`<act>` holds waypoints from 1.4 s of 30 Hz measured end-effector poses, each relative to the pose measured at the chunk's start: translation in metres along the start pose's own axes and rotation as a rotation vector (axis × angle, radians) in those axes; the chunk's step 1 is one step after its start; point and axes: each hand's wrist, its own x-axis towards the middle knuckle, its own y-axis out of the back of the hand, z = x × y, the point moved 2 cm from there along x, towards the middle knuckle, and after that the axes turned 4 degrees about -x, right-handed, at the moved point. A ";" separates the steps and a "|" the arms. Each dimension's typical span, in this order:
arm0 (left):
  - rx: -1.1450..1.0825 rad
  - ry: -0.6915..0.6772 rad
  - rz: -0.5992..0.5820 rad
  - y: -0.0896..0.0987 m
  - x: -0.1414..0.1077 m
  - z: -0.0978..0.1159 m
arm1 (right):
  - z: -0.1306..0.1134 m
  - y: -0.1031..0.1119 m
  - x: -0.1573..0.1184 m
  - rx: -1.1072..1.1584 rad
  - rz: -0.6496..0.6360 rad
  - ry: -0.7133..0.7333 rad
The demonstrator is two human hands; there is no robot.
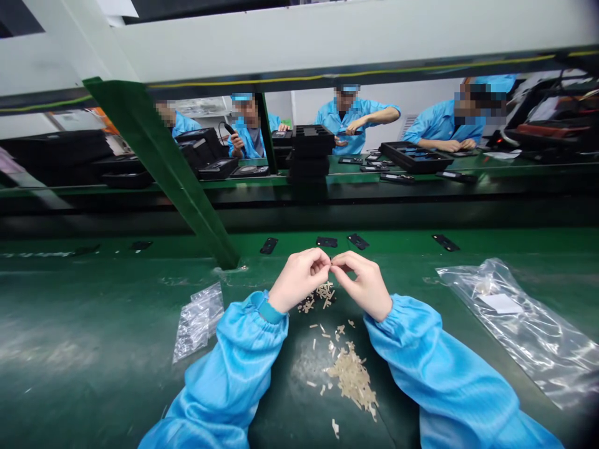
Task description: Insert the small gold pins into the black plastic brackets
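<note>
My left hand [302, 277] and my right hand [360, 279] meet fingertip to fingertip above the green work surface [116, 337]. Both are pinched around a tiny dark piece [331, 260] that is too small to name. Just below the fingers lies a small heap of beige and dark bits [322, 294], partly hidden by my left hand. Nearer to me, between my forearms, spreads a larger pile of small beige strips [353, 377], with a few loose ones around it.
Flat black parts [326, 242] lie along the far edge. A small clear bag [200, 318] is at left, a large clear bag [510, 318] at right. A slanted green post [163, 168] rises at left. Beyond, several people in blue work around black trays [414, 157].
</note>
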 end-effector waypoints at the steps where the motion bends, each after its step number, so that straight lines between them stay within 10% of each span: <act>1: 0.041 -0.031 0.011 0.000 -0.001 0.002 | 0.000 0.001 0.000 0.001 -0.001 0.001; 35: -0.043 -0.094 -0.129 0.011 -0.008 0.024 | -0.027 0.027 0.007 0.043 -0.123 0.156; 42: -0.413 0.130 -0.128 0.015 -0.006 0.016 | -0.033 0.042 0.011 0.015 -0.118 0.181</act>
